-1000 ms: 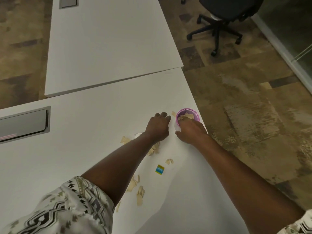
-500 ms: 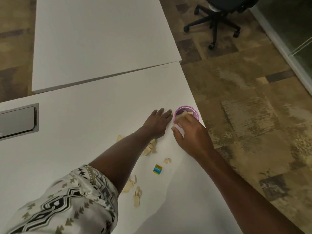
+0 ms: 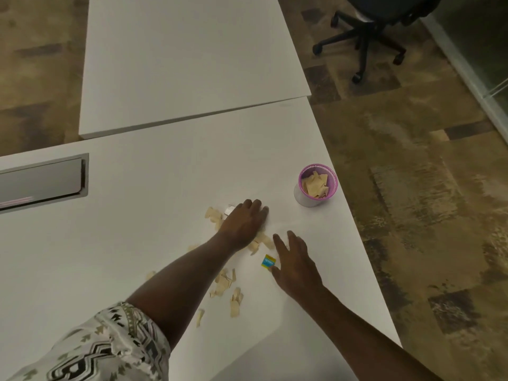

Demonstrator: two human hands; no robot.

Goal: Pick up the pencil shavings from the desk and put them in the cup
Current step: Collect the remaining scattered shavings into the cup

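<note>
A purple-rimmed cup [image 3: 317,185] stands near the desk's right edge, holding several tan shavings. More tan pencil shavings [image 3: 228,284] lie scattered on the white desk [image 3: 110,257], some by my left wrist and some beside my left arm. My left hand [image 3: 244,221] lies flat, palm down, over part of the shavings, fingers together; what is under it is hidden. My right hand [image 3: 294,264] hovers low with fingers spread and nothing in it, just right of a small yellow and blue square item [image 3: 268,261].
A second white desk [image 3: 187,59] adjoins at the back. A grey cable hatch [image 3: 41,182] sits in the desk at the left. A black office chair [image 3: 365,42] stands on the patterned carpet beyond. The desk's right edge runs close to the cup.
My right hand has left the cup and come back toward the yellow and blue item, empty. My left hand has slid back from beside the cup onto the shavings.
</note>
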